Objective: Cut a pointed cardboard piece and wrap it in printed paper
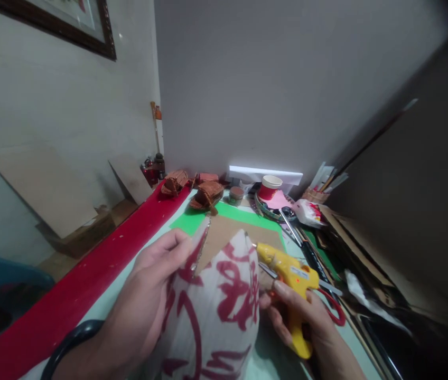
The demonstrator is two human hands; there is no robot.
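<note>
My left hand (150,287) pinches the edge of a curved whitish piece (216,316) painted with dark red strokes; its cut rim rises to a point near the middle. My right hand (307,316) is wrapped around the handle of a yellow glue gun (287,266). The gun's nozzle points left and lies close to the piece's right edge; whether they touch I cannot tell. Behind the piece, a brown cardboard sheet (227,232) lies on a bright green sheet (184,220). Red-handled scissors (338,311) lie partly hidden beside my right hand.
Two brown model boats (207,195) stand at the back left, near a small jar (235,196). A red and white cup (270,187) is on a round tray at the back. Cardboard pieces (358,248) are stacked at right. A red strip (85,274) runs along the table's left edge.
</note>
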